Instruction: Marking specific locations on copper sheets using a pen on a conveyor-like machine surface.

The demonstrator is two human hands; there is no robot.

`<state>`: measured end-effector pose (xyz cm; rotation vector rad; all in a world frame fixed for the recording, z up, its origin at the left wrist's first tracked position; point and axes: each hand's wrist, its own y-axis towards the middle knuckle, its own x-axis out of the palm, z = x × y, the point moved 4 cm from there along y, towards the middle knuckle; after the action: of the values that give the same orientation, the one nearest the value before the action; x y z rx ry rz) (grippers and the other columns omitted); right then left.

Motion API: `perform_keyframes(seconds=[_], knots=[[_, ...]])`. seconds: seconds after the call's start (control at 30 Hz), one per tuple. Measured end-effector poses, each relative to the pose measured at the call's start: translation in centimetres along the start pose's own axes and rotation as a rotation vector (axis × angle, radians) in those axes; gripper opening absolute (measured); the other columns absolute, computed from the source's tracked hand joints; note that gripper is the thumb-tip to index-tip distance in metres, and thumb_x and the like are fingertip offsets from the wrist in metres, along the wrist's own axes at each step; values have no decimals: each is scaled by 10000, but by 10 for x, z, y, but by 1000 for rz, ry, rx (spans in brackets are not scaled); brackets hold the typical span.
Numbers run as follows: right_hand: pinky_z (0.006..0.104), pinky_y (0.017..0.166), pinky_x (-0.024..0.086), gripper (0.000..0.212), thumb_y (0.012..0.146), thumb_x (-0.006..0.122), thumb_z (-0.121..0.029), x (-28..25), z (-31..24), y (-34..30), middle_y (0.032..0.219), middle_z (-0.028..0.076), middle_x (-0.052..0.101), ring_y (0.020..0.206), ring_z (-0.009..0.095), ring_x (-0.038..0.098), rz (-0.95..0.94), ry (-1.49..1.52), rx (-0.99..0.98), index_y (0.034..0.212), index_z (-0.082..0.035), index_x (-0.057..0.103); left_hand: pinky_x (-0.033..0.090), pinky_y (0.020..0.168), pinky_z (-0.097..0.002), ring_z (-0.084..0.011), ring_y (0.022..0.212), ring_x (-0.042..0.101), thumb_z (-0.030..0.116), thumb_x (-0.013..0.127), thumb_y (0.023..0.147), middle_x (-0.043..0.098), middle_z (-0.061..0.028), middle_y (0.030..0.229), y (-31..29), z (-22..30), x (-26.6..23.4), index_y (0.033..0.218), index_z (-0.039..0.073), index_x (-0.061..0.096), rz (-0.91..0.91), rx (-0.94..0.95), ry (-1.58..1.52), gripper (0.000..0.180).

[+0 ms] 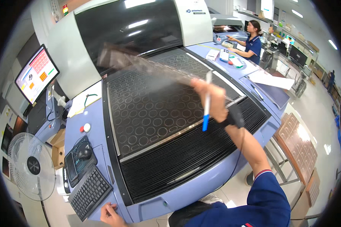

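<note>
My right hand [212,99] is closed round the narrow end of a long brush-like tool [151,68], brown-grey and smeared by motion. The tool slants up to the left over the machine's black bed [155,109], which is marked with rows of rings. A white pen with a blue end [207,109] is also held in this hand, standing nearly upright across the fingers. Down at the machine's front left edge rests my left hand [111,215], fingers loosely bent and apart, with nothing visible in them. It lies beside the black keyboard [90,192].
A mouse [84,153] lies on a pad behind the keyboard. Red and white buttons [85,128] sit on the left ledge, near green-handled pliers [90,99]. A fan [33,165] and monitor [37,75] stand left. Brown panels [297,140] lean right; a co-worker [253,43] works behind.
</note>
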<state>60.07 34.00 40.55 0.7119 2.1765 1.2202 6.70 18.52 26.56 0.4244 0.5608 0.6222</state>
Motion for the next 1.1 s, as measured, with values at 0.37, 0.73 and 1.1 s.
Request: perform_keyframes(seconds=[0.37,0.73,1.1], knots=[[551,1043,388,606,962,486,-595,63,-6,-86,1166,219,612,1143,427,551,-1092,-260,111,1225,-55,562,517,666,-307,-185,739,646,128,563,979,689,-133,833,5,31,2,1008,-70,672,222,-100,8,228],[516,960,458,521,989,507,-509,66,-3,-97,1019,241,655,1082,406,586,-1051,-225,12,1234,-53,564,462,922,-433,-346,1054,602,95,634,913,662,-185,1116,31,24,-21,1089,-9,690,131,69,725,212],[444,684,562,307,942,632,-213,111,-112,-87,890,198,689,811,388,685,-723,309,12,1175,-16,598,530,785,-358,-294,864,695,43,670,871,707,-163,935,57,173,172,1003,-9,695,-541,408,-122,144]])
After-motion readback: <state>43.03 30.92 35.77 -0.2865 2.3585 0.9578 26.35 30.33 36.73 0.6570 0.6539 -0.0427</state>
